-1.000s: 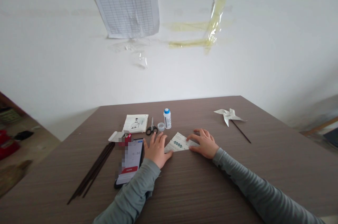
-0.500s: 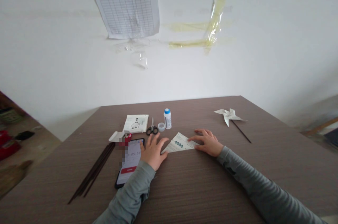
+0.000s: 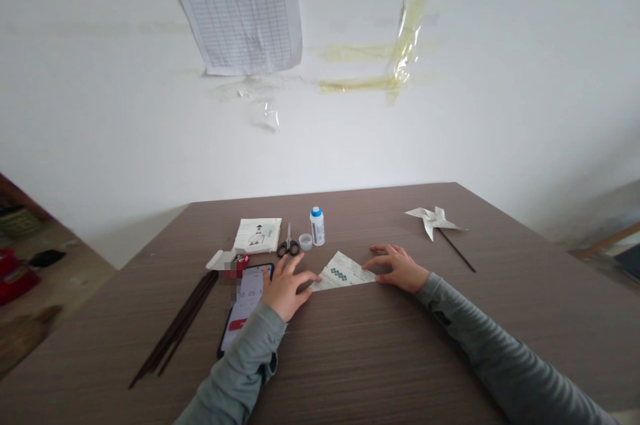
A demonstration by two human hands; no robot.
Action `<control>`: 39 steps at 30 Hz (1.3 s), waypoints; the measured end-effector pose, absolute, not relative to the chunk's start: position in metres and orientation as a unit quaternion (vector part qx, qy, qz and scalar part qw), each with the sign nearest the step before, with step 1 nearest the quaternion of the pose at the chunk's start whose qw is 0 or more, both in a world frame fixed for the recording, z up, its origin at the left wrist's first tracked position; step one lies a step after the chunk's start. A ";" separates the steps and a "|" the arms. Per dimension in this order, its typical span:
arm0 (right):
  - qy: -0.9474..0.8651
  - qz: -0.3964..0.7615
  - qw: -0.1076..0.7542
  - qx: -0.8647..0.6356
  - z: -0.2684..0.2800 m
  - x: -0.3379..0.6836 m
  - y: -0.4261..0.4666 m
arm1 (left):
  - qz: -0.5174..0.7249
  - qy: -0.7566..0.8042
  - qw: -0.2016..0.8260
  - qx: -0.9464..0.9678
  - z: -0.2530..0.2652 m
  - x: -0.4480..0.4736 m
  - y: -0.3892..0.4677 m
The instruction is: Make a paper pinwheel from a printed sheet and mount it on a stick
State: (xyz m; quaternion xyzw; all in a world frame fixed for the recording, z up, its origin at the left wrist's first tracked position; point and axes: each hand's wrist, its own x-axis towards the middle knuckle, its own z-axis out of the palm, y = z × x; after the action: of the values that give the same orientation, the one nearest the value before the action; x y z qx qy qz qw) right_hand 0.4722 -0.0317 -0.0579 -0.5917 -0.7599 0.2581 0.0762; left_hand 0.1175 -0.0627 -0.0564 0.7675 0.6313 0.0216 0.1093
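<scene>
A printed paper folded into a triangle [image 3: 342,273] lies flat on the table, its point facing away from me. My left hand [image 3: 287,286] rests at its left corner with fingers spread, one fingertip touching the paper. At the right corner is my right hand [image 3: 399,269], fingers stretched out and the fingertips on the paper's edge. A phone [image 3: 247,301] showing a timer lies partly under my left hand and forearm. Just beyond that hand are black-handled scissors [image 3: 288,245], a small round plastic cap [image 3: 305,241] and a white bottle with a blue top [image 3: 317,226].
A square paper stack [image 3: 258,235] with a printed drawing lies at the back left. Several thin dark sticks [image 3: 180,325] lie at the left, near a small red box [image 3: 236,267]. A paper pinwheel [image 3: 434,219] on a stick lies at the right. A wall stands behind the table [image 3: 360,358].
My left hand has shifted slightly left and my right hand slightly right, outward along the folded paper. More of the paper's right corner shows.
</scene>
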 end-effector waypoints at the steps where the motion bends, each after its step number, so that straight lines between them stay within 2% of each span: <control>1: -0.761 0.261 0.072 -0.590 -0.058 0.474 -0.031 | 0.015 0.631 0.109 0.768 -0.057 0.116 -0.062; 11: -0.774 0.255 0.068 -0.576 -0.067 0.483 -0.024 | -0.016 0.617 0.136 0.775 -0.054 0.109 -0.057; 19: -0.790 0.278 0.062 -0.543 -0.076 0.495 -0.012 | 0.030 0.598 0.157 0.785 -0.057 0.096 -0.057; 30: -0.787 0.273 0.118 -0.540 -0.081 0.497 -0.013 | 0.030 0.600 0.147 0.786 -0.051 0.098 -0.057; 39: -0.743 0.215 0.160 -0.614 -0.079 0.460 -0.035 | 0.116 0.602 0.099 0.784 -0.048 0.120 -0.066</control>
State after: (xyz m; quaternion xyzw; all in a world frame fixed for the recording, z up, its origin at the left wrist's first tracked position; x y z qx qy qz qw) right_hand 0.4601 -0.0350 -0.0791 -0.6136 -0.7428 0.2151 0.1597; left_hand 0.1202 -0.0655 -0.0477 0.7838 0.6019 0.1162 0.0990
